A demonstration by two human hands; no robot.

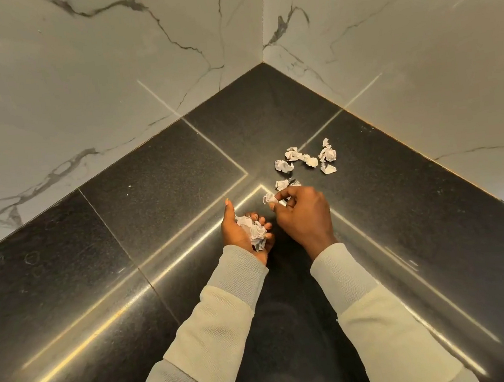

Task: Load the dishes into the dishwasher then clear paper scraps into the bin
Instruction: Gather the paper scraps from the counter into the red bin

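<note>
My left hand (239,229) is turned palm up over the black countertop (154,177) and its curled fingers cup a wad of crumpled white paper scraps (254,230). My right hand (302,213) hovers just to the right and pinches one small white scrap (269,198) between thumb and fingertips. Another scrap (282,184) lies right beyond that hand. Several more crumpled scraps (305,159) lie in a loose cluster farther back toward the corner.
The countertop runs into a corner of white marble-look wall tiles (133,62), with walls at the left back and right back. Bright light streaks reflect off the glossy black surface. No bin, dishes or dishwasher are in view.
</note>
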